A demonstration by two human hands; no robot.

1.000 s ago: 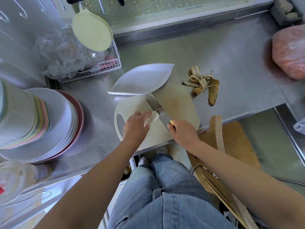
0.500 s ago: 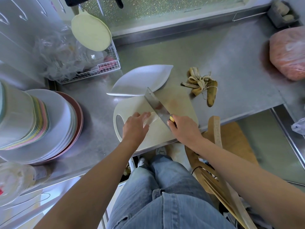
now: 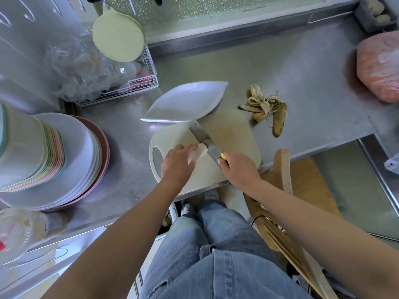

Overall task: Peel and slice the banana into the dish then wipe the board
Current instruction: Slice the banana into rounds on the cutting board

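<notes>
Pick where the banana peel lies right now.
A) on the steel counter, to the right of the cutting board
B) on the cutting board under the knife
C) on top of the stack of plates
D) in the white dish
A: the banana peel lies on the bare steel counter, off the edge of the cutting board and outside the white dish.
</notes>
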